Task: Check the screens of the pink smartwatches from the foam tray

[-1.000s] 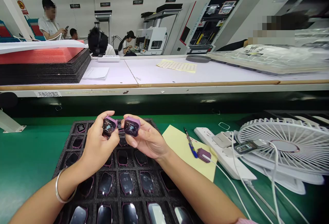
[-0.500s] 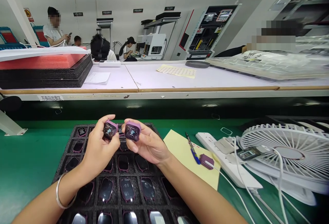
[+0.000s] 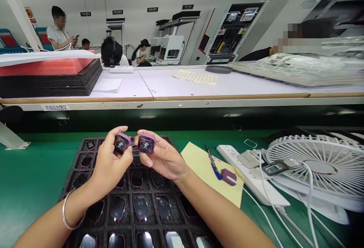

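Two purple smartwatch bodies without straps are held up side by side, their lit screens facing me. My left hand (image 3: 109, 160) is closed around the left smartwatch (image 3: 122, 143), thumb and fingers on its edges. Between the thumb and fingers of my right hand (image 3: 167, 159) sits the right smartwatch (image 3: 146, 144). A small gap separates the two. Beneath both hands lies a black foam tray (image 3: 129, 202) with several more dark-screened watches in its compartments; my forearms hide part of it.
Right of the tray, a yellow sheet (image 3: 196, 160) carries a blue pen (image 3: 213, 163) and a purple device on a cable (image 3: 228, 176). Beyond are a white power strip (image 3: 250, 176) and a white fan (image 3: 315, 168). A shelf (image 3: 159, 85) crosses ahead, bearing foam sheets (image 3: 48, 77). Several people are in the background.
Both hands keep hold of the two smartwatches in almost the same place. The view has shifted very slightly.
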A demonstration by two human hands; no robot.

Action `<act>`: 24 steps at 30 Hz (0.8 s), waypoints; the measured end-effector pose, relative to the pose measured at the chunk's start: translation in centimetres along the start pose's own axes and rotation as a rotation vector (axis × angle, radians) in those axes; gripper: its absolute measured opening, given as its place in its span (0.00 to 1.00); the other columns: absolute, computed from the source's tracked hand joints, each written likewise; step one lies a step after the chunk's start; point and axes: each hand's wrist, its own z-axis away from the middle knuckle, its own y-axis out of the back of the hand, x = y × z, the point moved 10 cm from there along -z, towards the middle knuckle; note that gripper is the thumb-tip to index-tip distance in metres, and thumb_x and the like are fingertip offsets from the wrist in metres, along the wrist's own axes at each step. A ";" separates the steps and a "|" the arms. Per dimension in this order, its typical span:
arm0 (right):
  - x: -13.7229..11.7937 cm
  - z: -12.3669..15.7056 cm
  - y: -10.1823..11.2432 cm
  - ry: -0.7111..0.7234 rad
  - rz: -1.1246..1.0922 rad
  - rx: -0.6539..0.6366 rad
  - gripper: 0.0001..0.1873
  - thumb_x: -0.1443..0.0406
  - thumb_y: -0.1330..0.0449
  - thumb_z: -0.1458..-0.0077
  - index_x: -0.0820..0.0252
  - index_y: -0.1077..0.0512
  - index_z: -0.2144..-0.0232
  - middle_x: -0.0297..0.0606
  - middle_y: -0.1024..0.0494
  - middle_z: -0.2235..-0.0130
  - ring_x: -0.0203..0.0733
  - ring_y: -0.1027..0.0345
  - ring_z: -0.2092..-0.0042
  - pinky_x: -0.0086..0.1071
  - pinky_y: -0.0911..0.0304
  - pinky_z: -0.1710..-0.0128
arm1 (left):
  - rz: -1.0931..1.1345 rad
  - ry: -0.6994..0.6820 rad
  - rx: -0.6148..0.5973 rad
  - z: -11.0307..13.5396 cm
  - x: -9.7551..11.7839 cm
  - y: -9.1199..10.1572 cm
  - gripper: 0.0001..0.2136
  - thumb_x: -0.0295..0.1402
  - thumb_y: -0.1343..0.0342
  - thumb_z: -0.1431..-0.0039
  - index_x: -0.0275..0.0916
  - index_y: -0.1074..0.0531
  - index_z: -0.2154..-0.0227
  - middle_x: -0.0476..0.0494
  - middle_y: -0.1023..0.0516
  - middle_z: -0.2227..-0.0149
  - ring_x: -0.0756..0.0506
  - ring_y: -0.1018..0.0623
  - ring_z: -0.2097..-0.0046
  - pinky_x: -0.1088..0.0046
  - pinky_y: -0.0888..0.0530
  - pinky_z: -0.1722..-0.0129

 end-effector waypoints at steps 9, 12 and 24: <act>0.3 0.1 -0.2 -0.022 -0.023 -0.031 0.27 0.55 0.25 0.51 0.50 0.24 0.49 0.38 0.21 0.55 0.33 0.35 0.74 0.31 0.41 0.70 | 0.027 0.027 -0.059 0.0 -0.9 -0.6 0.21 0.33 0.42 0.44 0.40 0.30 0.47 0.51 0.26 0.66 0.51 0.30 0.72 0.76 0.32 0.72; 0.2 0.1 -0.3 -0.017 -0.022 -0.041 0.27 0.55 0.25 0.51 0.51 0.24 0.50 0.37 0.21 0.56 0.32 0.35 0.74 0.31 0.40 0.70 | 0.006 0.005 -0.057 -0.1 -0.7 -0.6 0.19 0.32 0.42 0.45 0.40 0.29 0.49 0.49 0.25 0.64 0.49 0.27 0.67 0.74 0.30 0.68; 0.1 -1.0 4.0 -0.069 -0.018 0.291 0.20 0.61 0.30 0.45 0.58 0.25 0.50 0.40 0.18 0.62 0.38 0.25 0.68 0.31 0.32 0.66 | 0.641 0.531 -0.086 -0.3 -4.9 -2.6 0.31 0.38 0.39 0.38 0.34 0.40 0.35 0.44 0.21 0.65 0.49 0.23 0.70 0.71 0.27 0.68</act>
